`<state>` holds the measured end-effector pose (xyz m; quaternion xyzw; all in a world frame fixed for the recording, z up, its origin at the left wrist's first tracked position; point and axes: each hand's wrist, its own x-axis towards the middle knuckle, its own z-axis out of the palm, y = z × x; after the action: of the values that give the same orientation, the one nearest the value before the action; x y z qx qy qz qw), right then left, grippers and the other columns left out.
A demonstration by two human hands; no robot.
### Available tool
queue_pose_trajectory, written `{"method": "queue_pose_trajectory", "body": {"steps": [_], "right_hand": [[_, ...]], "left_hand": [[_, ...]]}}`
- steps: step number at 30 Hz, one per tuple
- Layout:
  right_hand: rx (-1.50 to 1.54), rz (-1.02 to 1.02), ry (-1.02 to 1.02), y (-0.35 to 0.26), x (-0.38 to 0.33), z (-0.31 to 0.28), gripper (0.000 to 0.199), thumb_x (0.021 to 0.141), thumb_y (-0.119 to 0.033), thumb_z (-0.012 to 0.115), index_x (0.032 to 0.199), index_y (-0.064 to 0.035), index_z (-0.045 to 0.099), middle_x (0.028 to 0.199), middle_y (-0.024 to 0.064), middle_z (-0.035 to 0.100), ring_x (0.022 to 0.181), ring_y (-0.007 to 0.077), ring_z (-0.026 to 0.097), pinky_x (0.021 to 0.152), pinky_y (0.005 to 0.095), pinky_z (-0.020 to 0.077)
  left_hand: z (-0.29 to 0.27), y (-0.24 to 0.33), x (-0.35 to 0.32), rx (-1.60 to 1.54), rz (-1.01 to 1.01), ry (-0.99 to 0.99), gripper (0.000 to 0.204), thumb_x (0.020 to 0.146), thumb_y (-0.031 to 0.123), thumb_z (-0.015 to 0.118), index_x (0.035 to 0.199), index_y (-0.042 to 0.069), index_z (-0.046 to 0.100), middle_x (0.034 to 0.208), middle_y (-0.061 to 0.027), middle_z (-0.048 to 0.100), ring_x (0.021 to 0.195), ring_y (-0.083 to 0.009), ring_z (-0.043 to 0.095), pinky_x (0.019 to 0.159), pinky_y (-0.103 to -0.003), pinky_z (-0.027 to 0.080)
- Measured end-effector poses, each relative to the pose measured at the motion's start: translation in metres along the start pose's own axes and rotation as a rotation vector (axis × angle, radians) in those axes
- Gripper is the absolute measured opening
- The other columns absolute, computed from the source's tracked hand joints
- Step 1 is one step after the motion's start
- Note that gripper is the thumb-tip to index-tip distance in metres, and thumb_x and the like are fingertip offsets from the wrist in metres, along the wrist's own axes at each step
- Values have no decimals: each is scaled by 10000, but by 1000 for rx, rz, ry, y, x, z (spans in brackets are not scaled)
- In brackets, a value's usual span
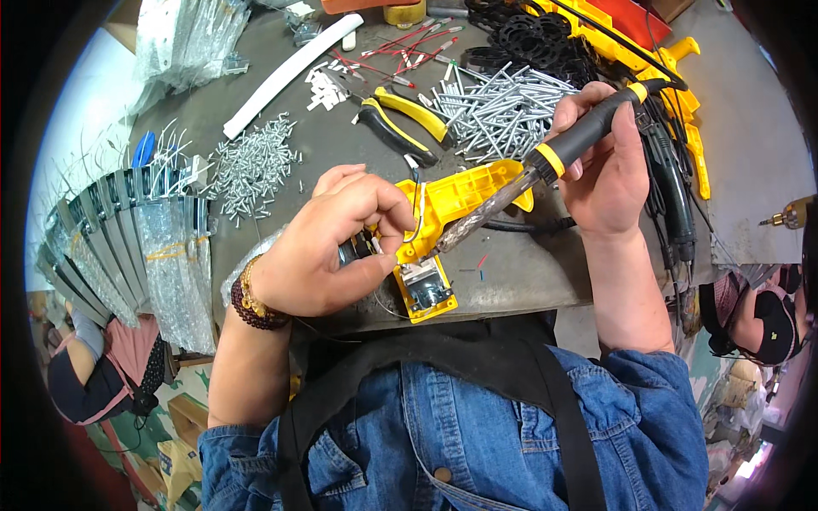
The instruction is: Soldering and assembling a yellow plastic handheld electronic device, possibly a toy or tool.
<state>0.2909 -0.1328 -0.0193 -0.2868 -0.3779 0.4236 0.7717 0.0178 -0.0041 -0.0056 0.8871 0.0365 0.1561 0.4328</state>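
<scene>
My right hand (pixel 609 192) is wrapped round the black-and-yellow handle of a soldering iron (pixel 584 132). The iron's dark, scorched barrel slants down to the left, over a yellow plastic housing (pixel 456 200). Close to that barrel tip, my left hand (pixel 328 234) pinches a thin wire (pixel 419 204) at the housing's left side. Its fingers hide part of the wire and a dark component below. At the housing's near end, a square yellow section holds a dark and metallic part (pixel 426 288). Whether the iron's tip touches anything cannot be told.
Beyond my hands lie yellow-black pliers (pixel 400 119), a heap of metal rods (pixel 503 106), small screws (pixel 256 166), a white tube (pixel 290 77) and red wires (pixel 409 51). Wrapped metal strips (pixel 175 264) stand left; a dark corded power tool (pixel 669 192) lies right. Other people sit at both sides.
</scene>
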Motion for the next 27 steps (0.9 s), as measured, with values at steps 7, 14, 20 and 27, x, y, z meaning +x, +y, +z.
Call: {"method": "queue_pose_trajectory", "body": {"steps": [7, 14, 20, 27], "right_hand": [[9, 20, 19, -1, 0, -1, 364, 1058, -350, 402, 1200, -50, 552, 928, 164, 633, 611, 133, 511, 575, 252, 437], [-11, 5, 8, -2, 6, 2, 354, 1062, -339, 395, 1200, -47, 540, 926, 161, 635, 612, 133, 508, 570, 255, 433], [-33, 9, 31, 0, 0, 5, 347, 1063, -335, 393, 1198, -49, 538, 929, 162, 640, 613, 133, 511, 560, 248, 430], [-25, 2, 32, -4, 0, -5, 343, 1064, -324, 388, 1206, -49, 538, 936, 165, 643, 616, 134, 512, 566, 251, 439]], "left_hand": [[0, 1, 0, -12, -16, -8, 268, 788, 27, 630, 1034, 104, 559, 832, 44, 579, 845, -142, 586, 1049, -418, 297], [-1, 4, -1, -41, -108, -18, 282, 803, 48, 653, 1060, 94, 548, 827, 62, 587, 842, -101, 585, 1180, -508, 125], [0, 14, -7, 92, -122, 0, 315, 781, 51, 668, 1077, 131, 597, 902, 28, 600, 906, -152, 617, 1139, -508, 225], [-14, 50, -48, 339, -167, 27, 378, 671, 149, 822, 1020, 128, 677, 968, -21, 612, 996, -244, 604, 1105, -555, 266]]}}
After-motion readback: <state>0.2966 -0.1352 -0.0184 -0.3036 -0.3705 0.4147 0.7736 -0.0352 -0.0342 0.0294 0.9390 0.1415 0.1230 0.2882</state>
